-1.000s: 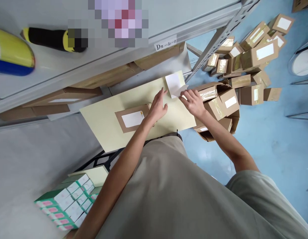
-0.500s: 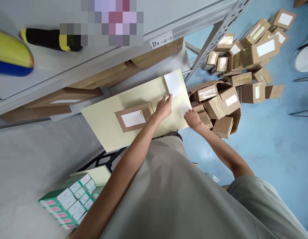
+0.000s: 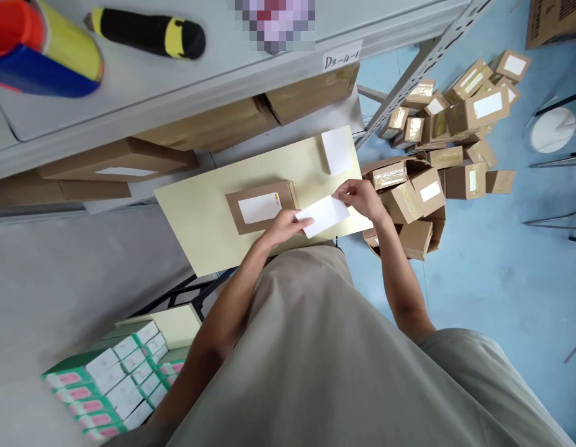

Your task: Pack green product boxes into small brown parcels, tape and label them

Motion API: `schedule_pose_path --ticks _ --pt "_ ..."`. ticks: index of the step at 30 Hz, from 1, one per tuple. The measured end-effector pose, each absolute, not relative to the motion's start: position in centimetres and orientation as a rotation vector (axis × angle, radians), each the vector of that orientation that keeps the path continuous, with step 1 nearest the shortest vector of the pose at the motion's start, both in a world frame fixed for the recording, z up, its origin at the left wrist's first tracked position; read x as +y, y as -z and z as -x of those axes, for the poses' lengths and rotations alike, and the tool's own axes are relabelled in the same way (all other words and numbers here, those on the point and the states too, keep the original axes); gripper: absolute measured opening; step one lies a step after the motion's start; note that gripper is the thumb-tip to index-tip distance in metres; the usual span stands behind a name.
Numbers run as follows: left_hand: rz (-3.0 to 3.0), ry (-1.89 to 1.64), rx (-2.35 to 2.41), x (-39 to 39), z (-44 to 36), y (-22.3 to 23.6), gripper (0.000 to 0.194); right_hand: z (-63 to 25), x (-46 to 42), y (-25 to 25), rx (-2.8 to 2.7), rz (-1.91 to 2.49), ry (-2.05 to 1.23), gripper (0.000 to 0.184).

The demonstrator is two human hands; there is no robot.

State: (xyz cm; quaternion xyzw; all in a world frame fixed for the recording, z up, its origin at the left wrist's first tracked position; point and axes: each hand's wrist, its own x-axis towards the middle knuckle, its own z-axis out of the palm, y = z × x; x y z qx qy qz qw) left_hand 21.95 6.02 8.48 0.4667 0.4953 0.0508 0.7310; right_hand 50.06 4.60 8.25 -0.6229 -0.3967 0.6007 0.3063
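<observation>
A blank white paper slip (image 3: 324, 216) is held above the pale yellow board (image 3: 195, 205), tilted between my two hands. My left hand (image 3: 287, 227) pinches its left end, thumb on top. At the opposite corner, the fingertips of my right hand (image 3: 360, 196) are closed on the paper. Just left of the slip lies a brown cardboard box (image 3: 260, 208) with a white label on its top. Near the board's far right corner sits a white stack of paper (image 3: 337, 151), apart from both hands.
A grey metal shelf (image 3: 288, 68) with brown cartons (image 3: 208, 127) runs along the far side. On it lie a black-and-yellow utility knife (image 3: 146, 32) and a yellow-blue-red container (image 3: 69, 56). Taped boxes (image 3: 483, 112) pile on the blue floor at right; small white boxes (image 3: 130, 372) stand lower left.
My left hand has left the white stack and moved down-left to the slip. My right hand has come up from the board's edge. The slip now shows between both hands.
</observation>
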Motion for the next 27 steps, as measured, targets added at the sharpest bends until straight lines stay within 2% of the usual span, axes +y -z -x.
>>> schedule_pose_path --ticks 4,8,14,27 --pt "-0.909 -0.331 1.207 5.2 -17.7 -10.8 0.066 -45.9 4.4 -9.3 -0.967 1.642 -1.481 0.045" --pt "-0.899 -0.409 1.152 4.7 -14.0 -13.1 0.062 -42.5 3.7 -10.6 -0.964 1.690 -1.357 0.049" --pt "-0.928 -0.455 1.074 3.8 -10.1 -15.4 0.048 -39.9 3.1 -12.5 -1.050 1.685 -1.271 0.047" --pt "-0.984 -0.504 1.045 3.5 -4.6 -15.7 0.046 -35.9 4.0 -15.1 -1.368 1.682 -1.179 0.037"
